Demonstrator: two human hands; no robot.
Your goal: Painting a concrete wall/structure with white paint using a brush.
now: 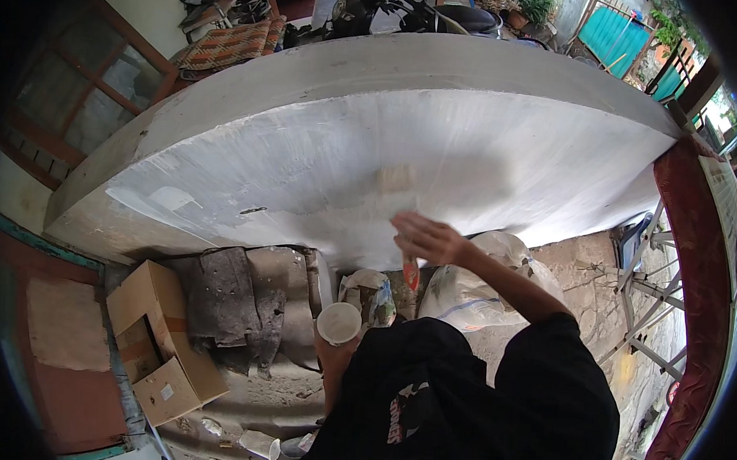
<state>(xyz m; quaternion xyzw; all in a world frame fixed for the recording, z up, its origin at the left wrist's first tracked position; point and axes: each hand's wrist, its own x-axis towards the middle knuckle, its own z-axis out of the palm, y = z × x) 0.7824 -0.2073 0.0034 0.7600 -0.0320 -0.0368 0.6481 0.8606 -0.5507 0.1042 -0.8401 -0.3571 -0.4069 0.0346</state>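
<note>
A paintbrush [410, 272] with a red handle is gripped in my right hand [431, 239]. Its wide pale bristle end is blurred and lies against or just off the low wall's face [323, 148]; contact cannot be told. White paint coats much of that face, with streaks and a brighter patch towards the left. Down by my body, my left hand [337, 358] holds a white plastic cup [338, 323], mouth up. The cup's inside looks whitish, but how full it is cannot be made out.
Plastic sacks [476, 296] and a smaller bag [372, 295] stand at the wall's foot. To the left are a cardboard box [172, 351] and grey cloth [223, 297]. A red-topped folding table [689, 293] borders the right. Beyond the wall stands a motorcycle [409, 13].
</note>
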